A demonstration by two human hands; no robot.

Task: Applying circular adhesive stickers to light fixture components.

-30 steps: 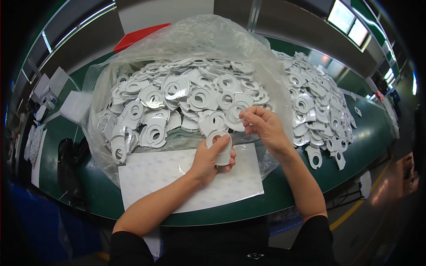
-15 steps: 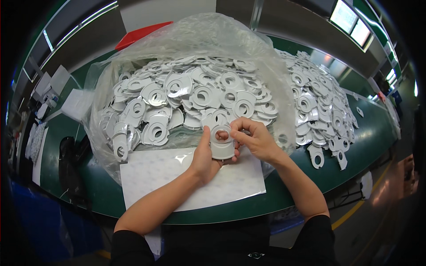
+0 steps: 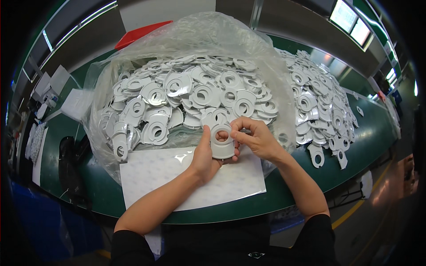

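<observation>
Now the left hand (image 3: 205, 156) and right hand (image 3: 256, 138) both pinch one white ring-shaped plastic part (image 3: 222, 141) above the white sheet (image 3: 177, 177), with the clear bag of parts (image 3: 191, 97) at twelve o'clock.

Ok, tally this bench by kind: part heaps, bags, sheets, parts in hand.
Part heaps: 2, bagged heap and loose heap
Clear bag: 1
White sheet: 1
Held part: 1
Total: 5

L hand (image 3: 205, 156) & R hand (image 3: 257, 139) together, fingers pinched, forearms converging
</observation>
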